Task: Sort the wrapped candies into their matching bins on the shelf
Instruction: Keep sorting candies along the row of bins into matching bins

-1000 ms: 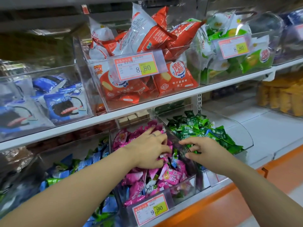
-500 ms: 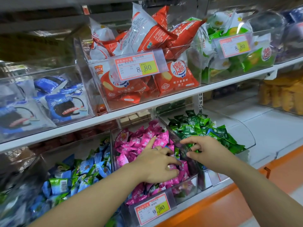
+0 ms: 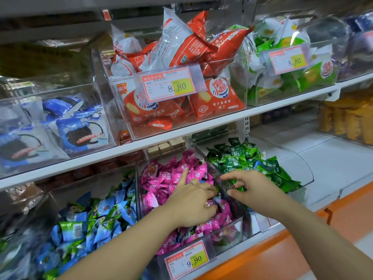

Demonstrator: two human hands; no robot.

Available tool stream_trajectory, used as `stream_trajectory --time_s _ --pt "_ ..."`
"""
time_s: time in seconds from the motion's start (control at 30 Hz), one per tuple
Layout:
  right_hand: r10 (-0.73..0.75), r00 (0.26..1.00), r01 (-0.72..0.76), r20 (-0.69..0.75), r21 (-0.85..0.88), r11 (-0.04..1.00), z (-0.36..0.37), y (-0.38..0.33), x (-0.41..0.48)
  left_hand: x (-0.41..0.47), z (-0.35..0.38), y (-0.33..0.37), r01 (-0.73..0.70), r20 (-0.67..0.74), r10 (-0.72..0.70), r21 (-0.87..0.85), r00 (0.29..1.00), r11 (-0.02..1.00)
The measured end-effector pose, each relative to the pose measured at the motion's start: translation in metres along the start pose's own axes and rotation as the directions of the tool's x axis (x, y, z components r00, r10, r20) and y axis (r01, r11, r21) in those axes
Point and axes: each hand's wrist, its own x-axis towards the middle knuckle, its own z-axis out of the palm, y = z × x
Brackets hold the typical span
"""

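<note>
Fingers of the left hand curl into pink wrapped candies in a clear plastic bin, index finger straight; any grip is hidden. The right hand, thumb and fingers curved apart, touches green wrapped candies in the neighbouring bin; whether it holds one is unclear.

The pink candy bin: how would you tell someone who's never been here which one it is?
Below the long white shelf board stands a row of clear bins. The pink candy bin is the middle one, between the blue candy bin and the green candy bin. Only it holds mostly bright pink wrappers, and a 9.90 price tag hangs on its front.
</note>
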Motion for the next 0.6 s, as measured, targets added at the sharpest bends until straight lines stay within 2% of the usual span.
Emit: stream_trajectory --time_s 0.13,0.27,0.47,0.6 --pt "-0.080 0.996 0.076 -0.034 -0.100 0.992 0.007 0.001 0.005 -0.015 -0.003 -0.008 -0.051 -0.158 0.022 -0.178 0.987 0.983" --pt "-0.094 0.995 0.087 -0.042 -0.156 0.984 0.014 -0.003 0.007 -0.027 -0.006 -0.015 -0.115 -0.273 0.014 -0.360 0.962 0.926" --pt "-0.116 0.981 0.096 -0.158 -0.126 0.987 0.019 -0.001 0.011 -0.027 -0.001 -0.013 -0.169 -0.336 0.028 -0.398 0.941 0.902" --pt "-0.089 0.967 0.097 -0.237 0.023 0.995 0.017 0.003 0.013 -0.020 -0.001 -0.014 -0.168 -0.399 -0.010 -0.411 0.917 0.896"
